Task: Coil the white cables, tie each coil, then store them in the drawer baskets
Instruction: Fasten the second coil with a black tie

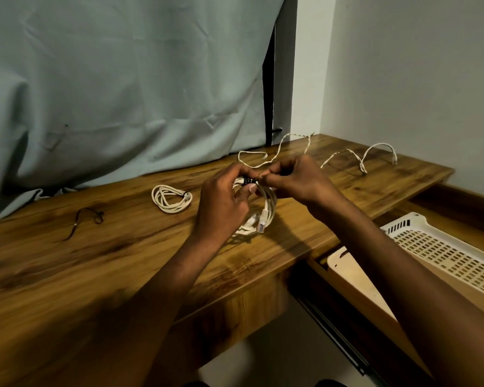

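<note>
Wooden desk (95, 261) holds one tied coil (171, 201) and one loose cable (305, 152); both hands' grip pinches a second coil (268, 208).

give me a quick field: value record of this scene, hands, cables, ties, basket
left hand: grips the held coil near its top
right hand: pinches the black tie wrapped on that coil
tied coil: lies on the wooden desk, left of the hands
loose cable: uncoiled, along the back of the desk
spare tie: dark, lies on the desk at the left
basket: white, perforated, in the open drawer; no cable visible in it
</note>
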